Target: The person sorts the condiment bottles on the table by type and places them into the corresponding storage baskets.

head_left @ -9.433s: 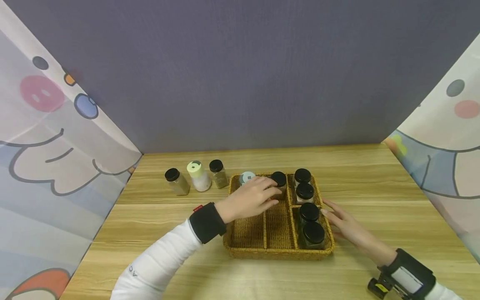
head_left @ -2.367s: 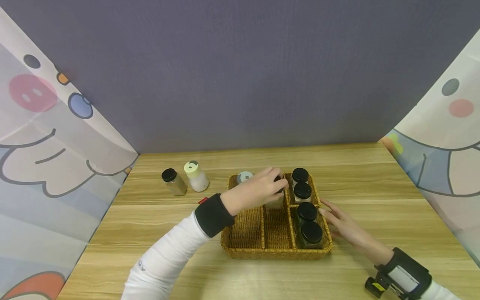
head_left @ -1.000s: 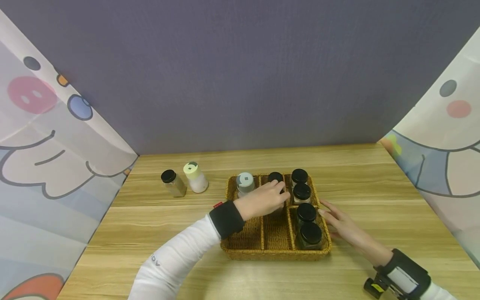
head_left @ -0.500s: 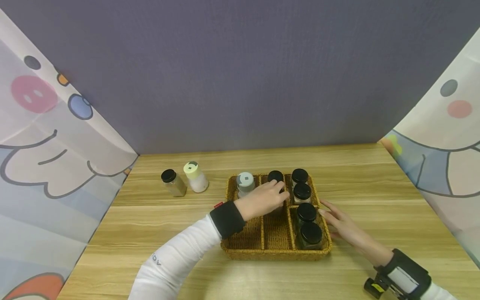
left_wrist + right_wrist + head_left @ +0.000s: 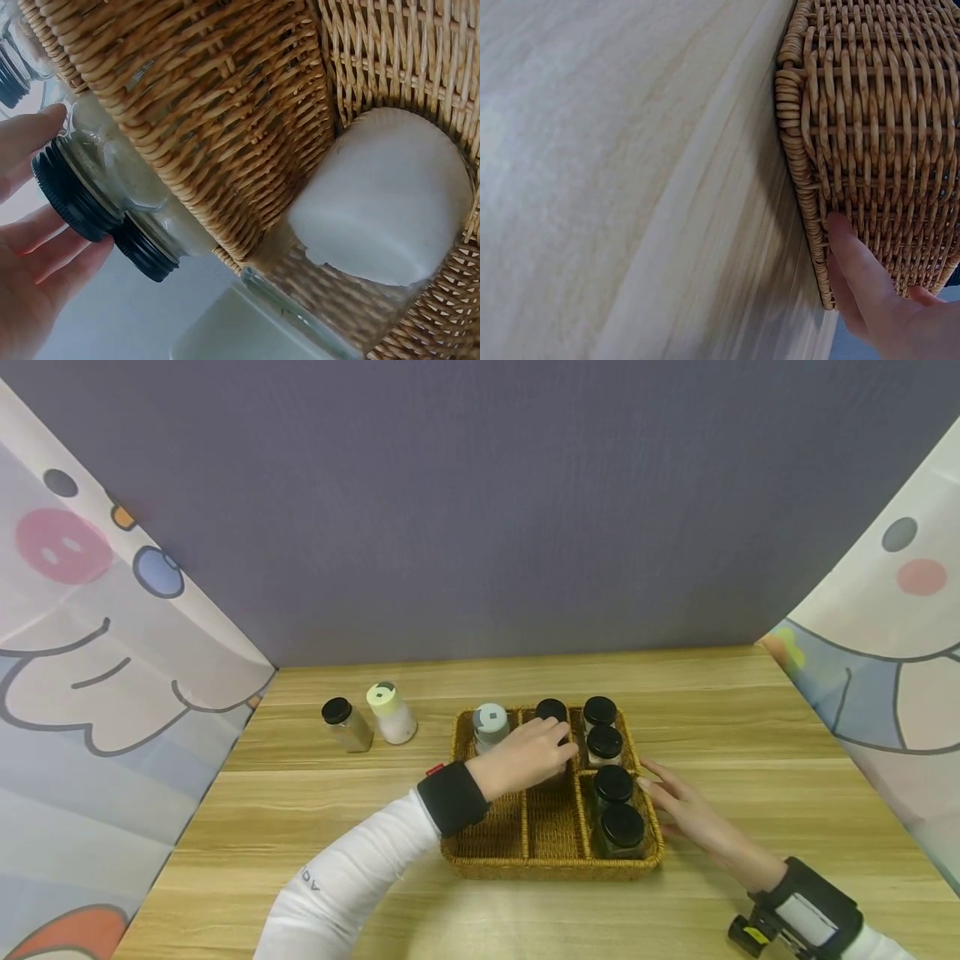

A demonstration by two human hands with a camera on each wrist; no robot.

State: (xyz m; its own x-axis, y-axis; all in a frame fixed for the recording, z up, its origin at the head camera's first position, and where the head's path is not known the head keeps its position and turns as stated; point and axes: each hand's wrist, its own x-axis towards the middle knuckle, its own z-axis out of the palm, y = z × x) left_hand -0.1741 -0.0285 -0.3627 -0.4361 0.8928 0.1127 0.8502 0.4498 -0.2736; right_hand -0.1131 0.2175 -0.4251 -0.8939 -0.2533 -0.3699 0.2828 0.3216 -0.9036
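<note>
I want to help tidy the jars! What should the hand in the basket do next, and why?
Probably let go of the black-lidded jar: the left hand grips it standing in the wicker basket, while the right hand steadies the side. Two bottles wait on the table.

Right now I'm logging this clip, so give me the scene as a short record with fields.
left hand: fingers on a black-lidded jar in the basket
right hand: flat against the basket's right side
basket: wicker, divided, holding six visible jars
outside basket: black-lidded jar and pale-lidded bottle, at left
surface: wooden table
</note>
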